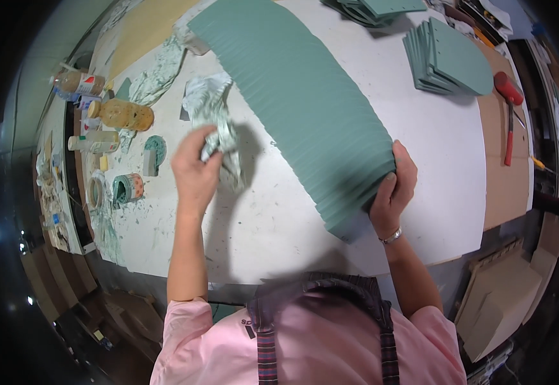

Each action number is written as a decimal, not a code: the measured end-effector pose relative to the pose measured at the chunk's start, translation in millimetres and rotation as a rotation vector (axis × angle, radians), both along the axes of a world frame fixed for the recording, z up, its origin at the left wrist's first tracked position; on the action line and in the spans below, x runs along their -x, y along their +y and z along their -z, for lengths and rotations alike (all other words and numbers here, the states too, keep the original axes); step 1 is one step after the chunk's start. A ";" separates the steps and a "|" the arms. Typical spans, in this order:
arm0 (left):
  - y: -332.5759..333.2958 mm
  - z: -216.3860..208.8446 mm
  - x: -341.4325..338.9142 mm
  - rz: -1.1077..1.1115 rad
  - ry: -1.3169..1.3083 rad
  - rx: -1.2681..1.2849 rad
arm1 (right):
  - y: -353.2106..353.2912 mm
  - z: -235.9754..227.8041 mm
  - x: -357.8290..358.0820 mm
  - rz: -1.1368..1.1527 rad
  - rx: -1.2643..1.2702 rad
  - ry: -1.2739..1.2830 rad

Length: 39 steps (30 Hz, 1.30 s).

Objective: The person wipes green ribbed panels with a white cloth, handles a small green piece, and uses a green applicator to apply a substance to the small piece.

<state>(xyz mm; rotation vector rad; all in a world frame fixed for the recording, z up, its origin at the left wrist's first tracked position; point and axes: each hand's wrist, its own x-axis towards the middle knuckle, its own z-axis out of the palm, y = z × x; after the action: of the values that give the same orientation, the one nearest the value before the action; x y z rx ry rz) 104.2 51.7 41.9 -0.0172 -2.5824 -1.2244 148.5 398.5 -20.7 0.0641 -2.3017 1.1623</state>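
Observation:
A long row of green sheet pieces, fanned so that their edges overlap like shingles, slants across the white table from the far middle toward me. My right hand grips the near right end of this row, thumb on top. To the left of it, my left hand is closed on a crumpled white rag with green stains. The rag hangs from the fingers and is apart from the row's left edge. Its far part reaches up near a small grey block, which it partly hides.
At left stand an open jar of green paint, a paint-smeared block and an amber bottle. More stained cloth lies beyond. Stacked green pieces sit at far right, beside a red mallet on brown board.

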 end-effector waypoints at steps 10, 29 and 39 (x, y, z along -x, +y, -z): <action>147.1 -23.5 61.6 0.607 0.225 0.406 | 1.9 1.3 -1.4 0.017 -0.024 -0.002; 46.3 -79.1 3.1 0.501 -0.422 0.356 | -3.0 -9.3 -2.3 0.101 -0.066 -0.065; 72.1 -40.3 178.8 0.356 0.165 0.750 | -11.6 -14.4 -1.0 0.059 -0.020 -0.053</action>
<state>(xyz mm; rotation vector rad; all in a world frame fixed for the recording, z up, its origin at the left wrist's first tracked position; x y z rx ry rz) -74.5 123.9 82.2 -0.7146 -2.7904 -0.2473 149.6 386.9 -6.3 -0.0271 -2.3452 1.1242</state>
